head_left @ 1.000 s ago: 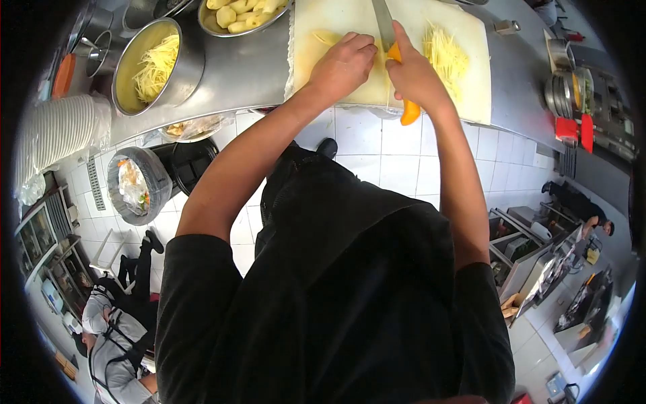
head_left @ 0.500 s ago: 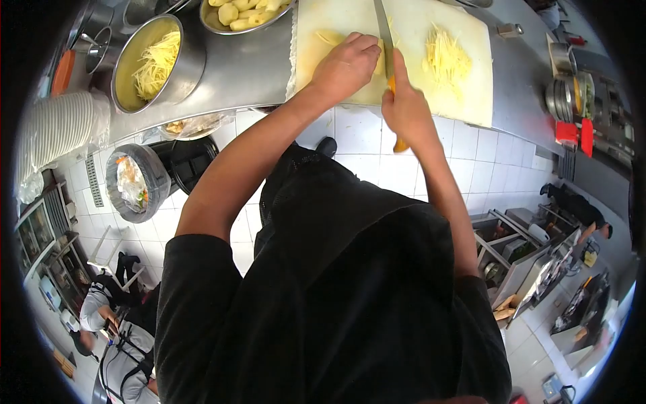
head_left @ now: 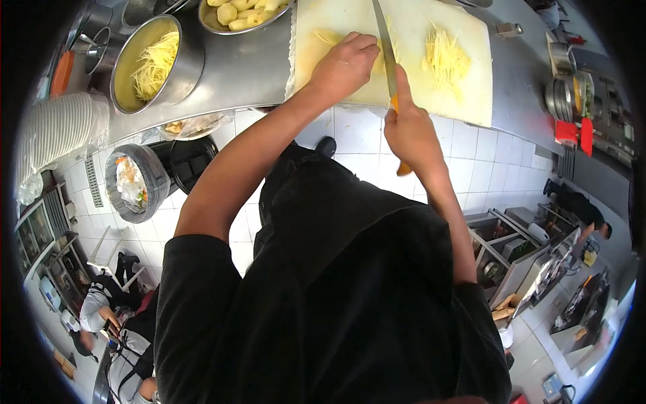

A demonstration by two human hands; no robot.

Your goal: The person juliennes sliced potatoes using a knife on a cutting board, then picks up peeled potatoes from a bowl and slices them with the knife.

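My right hand is wrapped round the orange handle of a long knife, its index finger stretched along the handle. The blade points away from me over a white cutting board. Just left of the blade, my left hand has its fingers curled down on the board; what lies under them is hidden. Pale yellow slices show beyond that hand. A pile of thin yellow shreds lies on the board's right part.
Left of the board stand a steel bowl of peeled potatoes and a steel pot with yellow shreds. Wrapped plates sit at the far left. A lined waste bin is below. Other people are at lower left and far right.
My right hand and the knife have moved back toward my body and slightly right. My left hand has hardly moved. A person at the lower left has shifted.
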